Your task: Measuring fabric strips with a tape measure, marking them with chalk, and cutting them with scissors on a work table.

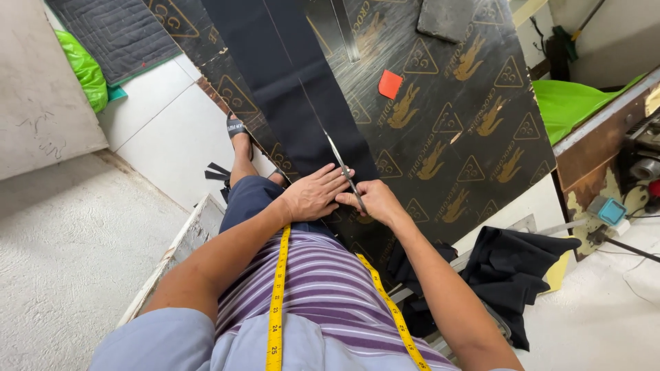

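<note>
Yellow tape measure hangs nearest. At twelve o'clock, left hand presses flat on black cloth; right hand grips scissors. Orange chalk lies at one o'clock on the gold-printed mat.

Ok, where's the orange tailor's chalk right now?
In the head view, the orange chalk lies on the patterned table, right of the black fabric strip, beyond the scissors.
</note>
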